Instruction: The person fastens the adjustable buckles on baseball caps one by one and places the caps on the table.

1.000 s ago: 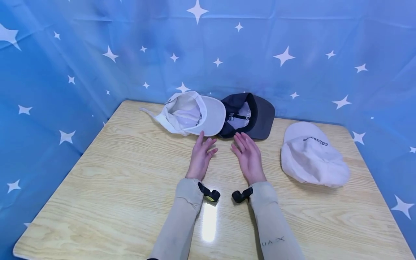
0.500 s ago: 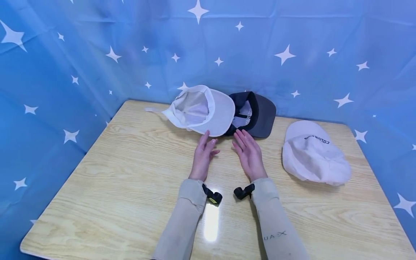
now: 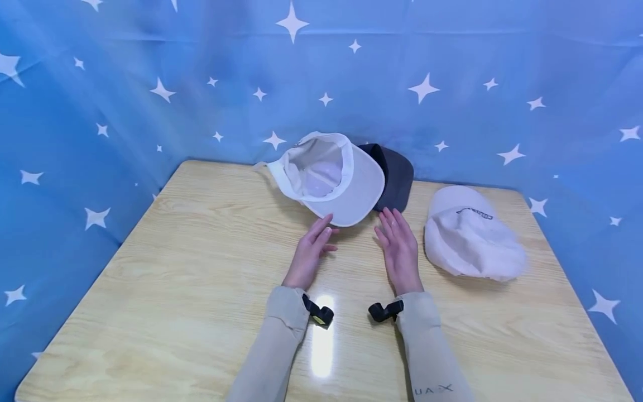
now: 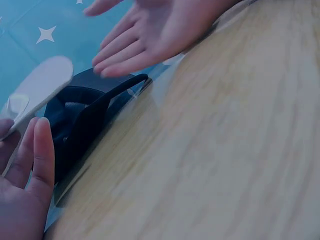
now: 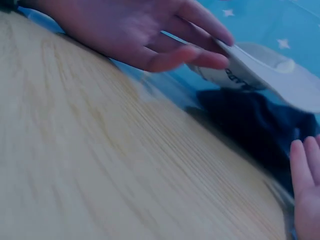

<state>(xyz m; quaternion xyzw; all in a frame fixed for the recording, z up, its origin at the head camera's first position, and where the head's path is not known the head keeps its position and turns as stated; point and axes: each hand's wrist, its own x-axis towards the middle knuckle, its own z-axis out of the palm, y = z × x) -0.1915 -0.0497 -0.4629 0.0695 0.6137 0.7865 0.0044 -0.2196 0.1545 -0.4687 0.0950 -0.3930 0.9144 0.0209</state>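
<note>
My left hand (image 3: pixel 308 257) pinches the near edge of the brim of a white baseball cap (image 3: pixel 359 187). The cap is tilted with its hollow inside facing up, raised over a dark baseball cap (image 3: pixel 398 178) and hiding much of it. In the right wrist view, fingers of the left hand (image 5: pixel 135 35) lie on both sides of the brim, above the dark cap (image 5: pixel 250 120). My right hand (image 3: pixel 402 251) holds nothing; its fingers are extended, palm turned inward, just in front of the dark brim. The left wrist view also shows the right hand (image 4: pixel 155 37) spread beside the dark cap.
Another white cap (image 3: pixel 477 245), lettered on its front, lies crown up at the right of the wooden table (image 3: pixel 166 279). A blue curtain with white stars (image 3: pixel 226 67) hangs right behind the table's back edge and along its sides.
The left-hand white cap has risen and shifted right, over the dark cap, with the left hand at its brim. The right hand stays extended, slightly farther from the left hand.
</note>
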